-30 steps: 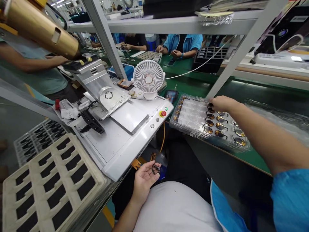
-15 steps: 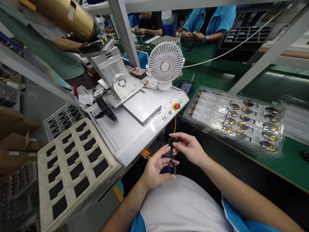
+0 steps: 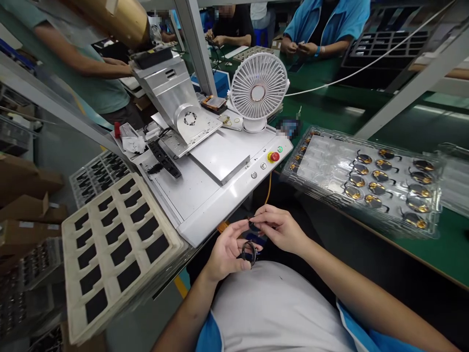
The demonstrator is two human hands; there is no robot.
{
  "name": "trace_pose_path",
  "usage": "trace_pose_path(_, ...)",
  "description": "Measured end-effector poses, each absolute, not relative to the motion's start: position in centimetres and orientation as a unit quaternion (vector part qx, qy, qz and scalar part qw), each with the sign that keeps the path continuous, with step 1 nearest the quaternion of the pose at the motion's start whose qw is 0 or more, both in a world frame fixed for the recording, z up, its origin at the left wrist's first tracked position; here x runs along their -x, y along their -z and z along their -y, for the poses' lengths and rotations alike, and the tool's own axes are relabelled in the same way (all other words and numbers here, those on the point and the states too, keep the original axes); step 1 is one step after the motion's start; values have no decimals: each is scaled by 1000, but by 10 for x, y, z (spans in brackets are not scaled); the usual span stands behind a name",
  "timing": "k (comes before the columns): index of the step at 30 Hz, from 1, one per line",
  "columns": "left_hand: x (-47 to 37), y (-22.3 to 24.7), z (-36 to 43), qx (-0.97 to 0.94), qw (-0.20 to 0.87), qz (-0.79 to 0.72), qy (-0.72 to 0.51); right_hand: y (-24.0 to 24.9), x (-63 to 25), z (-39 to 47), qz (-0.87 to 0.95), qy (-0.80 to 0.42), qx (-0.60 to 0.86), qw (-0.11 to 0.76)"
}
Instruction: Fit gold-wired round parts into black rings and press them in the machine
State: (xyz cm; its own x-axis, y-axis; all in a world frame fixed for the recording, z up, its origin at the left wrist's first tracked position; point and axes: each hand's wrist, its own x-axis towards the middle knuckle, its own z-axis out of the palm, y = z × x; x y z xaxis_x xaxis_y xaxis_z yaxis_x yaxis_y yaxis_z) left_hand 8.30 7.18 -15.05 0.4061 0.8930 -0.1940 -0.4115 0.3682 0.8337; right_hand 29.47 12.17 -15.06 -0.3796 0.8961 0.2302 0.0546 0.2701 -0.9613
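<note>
My left hand (image 3: 224, 253) is closed on a black ring-shaped part (image 3: 253, 252), pinched low between thumb and fingers, its round opening partly facing me. Above the ring, my right hand (image 3: 284, 229) pinches a small dark round piece (image 3: 252, 225), tilted and largely covered by fingers. The left index fingertip reaches this piece from the other side. Both hands are in front of my body, off the near edge of the white machine (image 3: 220, 200). I cannot tell whether a strip or cable joins the piece to the ring.
On the right, a clear plastic tray (image 3: 330, 164) carries several round dark parts with gold-coloured film and thin tails. A cream tray (image 3: 113, 198) with black-lined pockets lies left. A white fan (image 3: 258, 90) and red stop button (image 3: 274, 156) are on the machine. Other people work beyond.
Both hands have shifted slightly left in view. The dark round piece has tilted from more face-on, and the ring has turned to show more of its opening. The camera view has shifted slightly.
</note>
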Motion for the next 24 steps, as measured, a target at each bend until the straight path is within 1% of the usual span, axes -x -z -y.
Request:
trace_pose_path(4, -86, 156, -71, -328, 764, -342, -438, 145, -295, -124, 725, -411, 355, 424)
trace_pose_path(7, -88, 159, -74, -315, 747, -355, -465, 129, -297, -147, 755, -360, 351, 420)
trace_pose_path(10, -89, 159, -77, -306, 731, -356, -496, 109, -295, -193, 720, -357, 416, 425)
trace_pose_path(13, -88, 158, -77, -322, 724, -346, -502, 88, -284, -247, 664, -366, 504, 415)
trace_pose_path(16, -86, 156, -72, -341, 714, -343, -506, 77, -272, -287, 648, -341, 569, 374)
trace_pose_path(19, -80, 155, -64, -358, 695, -347, -518, 77, -270, -300, 637, -317, 615, 340)
trace_pose_path(21, -76, 157, -59, -376, 675, -360, -523, 83, -275, -293, 611, -305, 634, 363)
trace_pose_path(24, -73, 161, -52, -435, 614, -389, -532, 98, -283, -258, 579, -319, 609, 439)
